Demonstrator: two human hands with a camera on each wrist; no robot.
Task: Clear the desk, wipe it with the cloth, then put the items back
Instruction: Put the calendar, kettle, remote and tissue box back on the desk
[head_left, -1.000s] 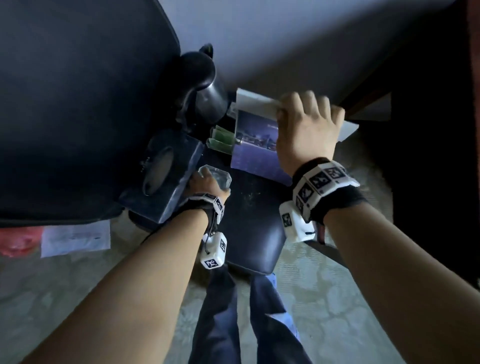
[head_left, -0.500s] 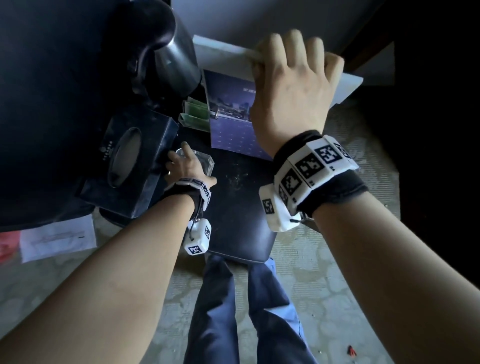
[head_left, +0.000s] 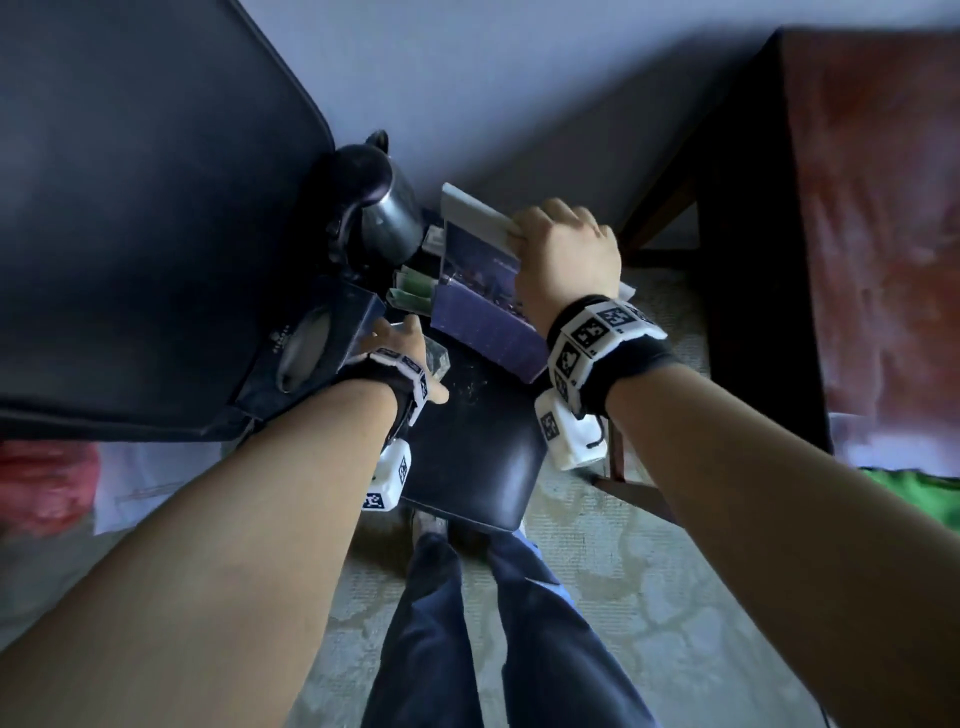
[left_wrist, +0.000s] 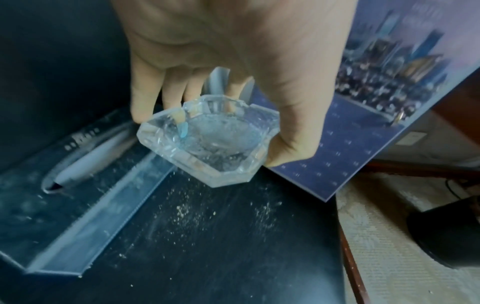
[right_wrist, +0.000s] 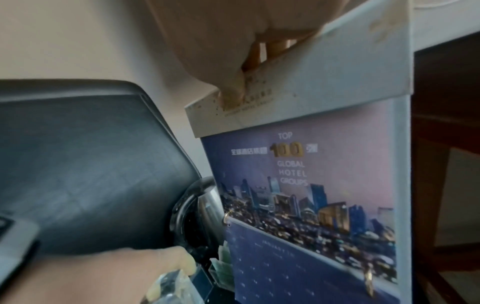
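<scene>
My left hand (head_left: 397, 345) grips a clear cut-glass ashtray (left_wrist: 221, 156), thumb on one side and fingers on the other, low over the dusty black desk (left_wrist: 207, 246); I cannot tell whether it touches the surface. My right hand (head_left: 563, 254) holds the white top edge of a standing desk calendar (head_left: 478, 296) with a night-city picture, fingers curled over the fold. The calendar (right_wrist: 311, 195) leans at the desk's far right corner. No cloth is in view.
A black tissue box (head_left: 311, 348) lies left of the ashtray, a dark kettle (head_left: 384, 208) and green packets (head_left: 413, 288) behind it. A large black screen (head_left: 130, 208) fills the left. Dark wooden furniture (head_left: 857, 234) stands to the right; patterned floor lies below.
Both hands keep their holds. The left hand with the ashtray has shifted closer to the tissue box. The head view has swung, so the calendar's own movement is unclear.
</scene>
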